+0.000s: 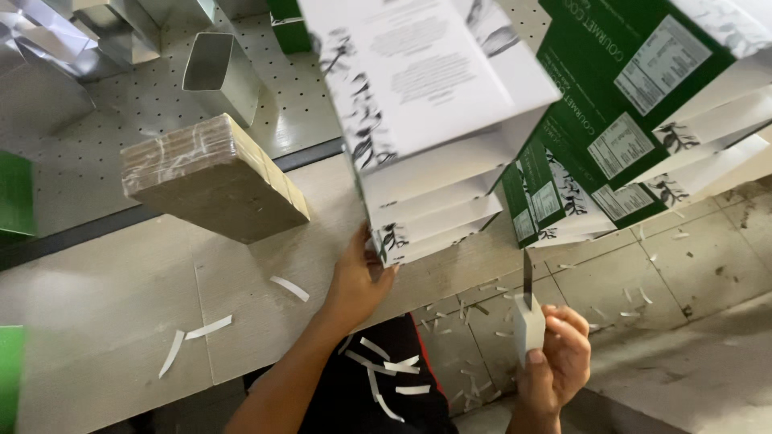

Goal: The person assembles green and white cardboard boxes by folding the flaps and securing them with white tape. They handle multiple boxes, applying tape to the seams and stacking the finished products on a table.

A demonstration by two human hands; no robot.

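The stack of boxes [426,145], white and green flat-folded cartons with leaf prints, hangs tilted across the upper middle of the view, its lower corner held up by the left hand [359,277]. That hand is closed on the corner at about 6 o'clock of the stack, fingers curled under the edges and thumb against the side. At 3 o'clock of it a second fan of green cartons [635,120] slants up to the top right corner, touching or overlapping the first; whether the 2 are 1 bundle cannot be told.

At 5 o'clock of the stack the right hand [559,362] is pinched shut around a small white holder [528,325] with a thin dark blade [527,277] standing upright, tip just below the green cartons.

On the bench [96,281], at 9 o'clock of the stack, a wrapped brown block [213,177] of flat card lies tilted. At 11 o'clock an open silvery sleeve [219,72] stands on the perforated panel [72,153]; its inside shows nothing, and more silvery ones blur in the top left corner. White paper strips [209,327] lie on the bench, on the dark lap [378,386] and over the tiled floor [691,265] at 4 o'clock. Green pieces [16,193] show at the left edge.
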